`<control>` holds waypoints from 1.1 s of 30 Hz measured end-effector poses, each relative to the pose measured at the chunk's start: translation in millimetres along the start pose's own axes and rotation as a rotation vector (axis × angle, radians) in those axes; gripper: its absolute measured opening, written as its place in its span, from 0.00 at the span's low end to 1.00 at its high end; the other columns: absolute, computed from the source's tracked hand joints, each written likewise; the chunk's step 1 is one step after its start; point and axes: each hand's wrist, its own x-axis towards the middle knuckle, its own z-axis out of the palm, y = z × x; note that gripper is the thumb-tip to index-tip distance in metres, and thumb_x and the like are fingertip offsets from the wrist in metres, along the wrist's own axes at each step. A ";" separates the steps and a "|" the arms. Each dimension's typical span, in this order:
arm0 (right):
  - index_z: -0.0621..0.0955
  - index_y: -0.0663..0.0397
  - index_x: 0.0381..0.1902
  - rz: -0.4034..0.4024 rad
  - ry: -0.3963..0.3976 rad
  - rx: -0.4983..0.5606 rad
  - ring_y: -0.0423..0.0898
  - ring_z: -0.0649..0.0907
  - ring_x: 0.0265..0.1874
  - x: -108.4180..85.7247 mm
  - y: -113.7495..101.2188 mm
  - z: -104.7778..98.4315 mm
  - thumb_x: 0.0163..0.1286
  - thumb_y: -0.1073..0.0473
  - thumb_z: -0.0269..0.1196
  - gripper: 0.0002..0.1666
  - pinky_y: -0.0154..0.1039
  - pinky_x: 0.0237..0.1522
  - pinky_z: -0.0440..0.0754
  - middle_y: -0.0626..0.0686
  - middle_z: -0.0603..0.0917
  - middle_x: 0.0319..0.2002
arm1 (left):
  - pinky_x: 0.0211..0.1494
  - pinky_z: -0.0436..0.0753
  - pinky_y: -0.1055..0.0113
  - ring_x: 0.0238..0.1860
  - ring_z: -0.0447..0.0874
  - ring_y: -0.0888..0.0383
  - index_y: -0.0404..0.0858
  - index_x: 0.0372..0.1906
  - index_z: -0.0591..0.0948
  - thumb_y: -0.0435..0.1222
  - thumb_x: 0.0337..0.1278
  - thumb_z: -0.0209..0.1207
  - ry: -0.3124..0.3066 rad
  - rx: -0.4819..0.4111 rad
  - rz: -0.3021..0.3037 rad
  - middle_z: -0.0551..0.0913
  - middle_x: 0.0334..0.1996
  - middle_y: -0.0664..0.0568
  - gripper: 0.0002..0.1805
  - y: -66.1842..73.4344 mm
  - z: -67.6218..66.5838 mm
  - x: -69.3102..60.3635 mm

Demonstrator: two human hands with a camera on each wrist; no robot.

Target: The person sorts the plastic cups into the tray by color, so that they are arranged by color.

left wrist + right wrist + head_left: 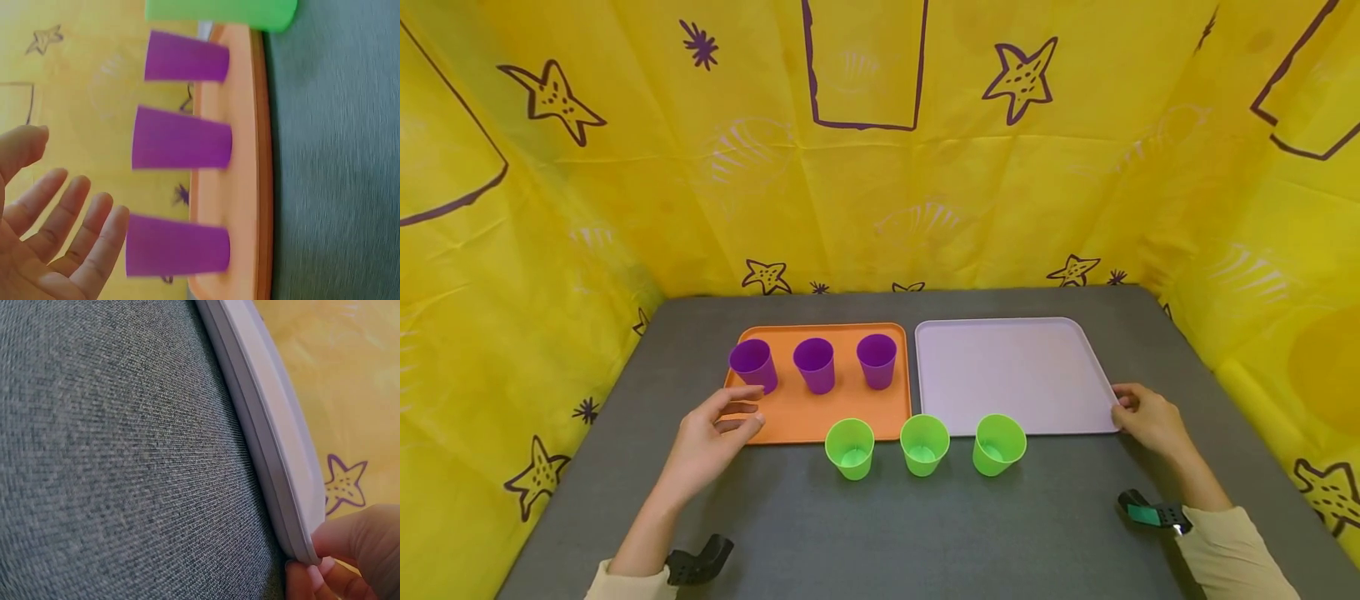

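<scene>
My right hand (pixel 1153 422) pinches lilac tray (pixel 1011 375), probably squaring it; left hand (pixel 703 437) spread, purple cup (pixel 754 364) beside, should close next.

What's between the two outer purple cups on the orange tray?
One more purple cup, upright on the orange tray, with a bare gap on each side. Shows in the head and left wrist views.
</scene>
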 end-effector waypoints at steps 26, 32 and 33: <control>0.74 0.72 0.48 0.008 0.007 -0.002 0.40 0.76 0.19 2.9 3.7 3.6 0.58 0.63 0.56 0.21 0.32 0.23 0.72 0.57 0.79 0.30 | 0.54 0.78 0.52 0.56 0.73 0.40 0.34 0.59 0.71 0.28 0.36 0.71 -0.237 -0.161 0.030 0.74 0.57 0.41 0.37 38.6 63.3 -8.8; 0.74 0.71 0.48 0.019 0.005 0.004 0.40 0.76 0.19 1.5 3.2 3.1 0.58 0.63 0.55 0.21 0.33 0.23 0.73 0.58 0.79 0.30 | 0.54 0.78 0.55 0.57 0.73 0.43 0.35 0.60 0.69 0.30 0.34 0.72 -0.250 -0.151 0.045 0.74 0.57 0.42 0.40 31.7 76.4 -6.6; 0.74 0.71 0.48 0.020 0.006 0.003 0.40 0.77 0.19 1.4 3.2 3.2 0.58 0.63 0.55 0.21 0.33 0.23 0.73 0.58 0.79 0.30 | 0.54 0.78 0.56 0.57 0.73 0.44 0.36 0.60 0.70 0.30 0.33 0.73 -0.249 -0.145 0.047 0.74 0.57 0.43 0.40 27.7 79.0 -6.0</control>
